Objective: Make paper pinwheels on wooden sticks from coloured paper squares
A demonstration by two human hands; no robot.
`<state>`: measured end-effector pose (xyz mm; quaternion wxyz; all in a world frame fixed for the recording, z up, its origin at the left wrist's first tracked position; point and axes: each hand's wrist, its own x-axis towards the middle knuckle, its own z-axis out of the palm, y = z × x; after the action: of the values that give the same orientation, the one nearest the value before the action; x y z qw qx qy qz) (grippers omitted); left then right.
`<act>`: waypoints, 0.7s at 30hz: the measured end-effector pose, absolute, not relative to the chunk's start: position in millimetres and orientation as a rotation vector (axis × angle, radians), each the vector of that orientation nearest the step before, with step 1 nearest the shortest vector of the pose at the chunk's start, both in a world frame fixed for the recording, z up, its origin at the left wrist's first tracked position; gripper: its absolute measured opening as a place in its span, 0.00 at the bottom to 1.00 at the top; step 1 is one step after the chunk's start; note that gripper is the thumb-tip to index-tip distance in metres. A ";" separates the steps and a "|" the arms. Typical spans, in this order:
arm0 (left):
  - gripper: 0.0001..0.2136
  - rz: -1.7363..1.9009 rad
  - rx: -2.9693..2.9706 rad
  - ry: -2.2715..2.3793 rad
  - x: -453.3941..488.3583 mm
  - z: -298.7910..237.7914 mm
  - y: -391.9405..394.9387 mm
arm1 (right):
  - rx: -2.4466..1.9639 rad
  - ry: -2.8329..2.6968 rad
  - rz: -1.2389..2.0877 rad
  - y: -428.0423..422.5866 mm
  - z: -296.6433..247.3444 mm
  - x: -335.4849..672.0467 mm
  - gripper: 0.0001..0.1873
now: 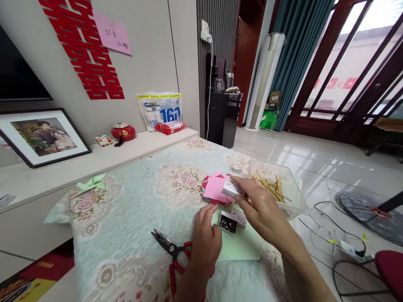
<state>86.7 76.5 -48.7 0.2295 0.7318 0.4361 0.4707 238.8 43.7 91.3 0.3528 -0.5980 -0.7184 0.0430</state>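
My right hand (258,207) is closed around a small white box (231,188), gripping it above a pile of pink and red paper squares (217,188). Below it, a small open box (228,223) holds dark, shiny metal bits, too small to name. That box rests on a light green sheet of paper (242,247). My left hand (206,235) lies beside the open box, fingers loosely bent and thumb apart, with its fingertips near the lower edge of the pile. Red-handled pliers (173,250) lie with their jaws apart, partly hidden under my left forearm.
A clear plastic bin (294,188) with thin golden sticks (273,188) stands at the right table edge. A roll of tape (236,165) lies behind the pile. A green paper pinwheel (91,183) sits at the far left of the patterned tablecloth (138,209). A white cabinet (132,151) borders the table.
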 end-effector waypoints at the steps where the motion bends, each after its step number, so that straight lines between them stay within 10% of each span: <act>1: 0.30 1.268 2.053 1.153 88.6 -48.7 73.4 | -1.612 -1.878 0.071 35.9 93.7 241.4 0.23; 21: 0.31 1.275 2.137 0.834 89.2 -56.6 72.9 | -2.157 -2.168 0.206 34.2 52.9 245.4 0.17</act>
<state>89.2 72.9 -56.6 0.2556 0.7872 0.3074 0.4695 245.4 34.2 52.9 0.0383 -0.7033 -0.7067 0.0671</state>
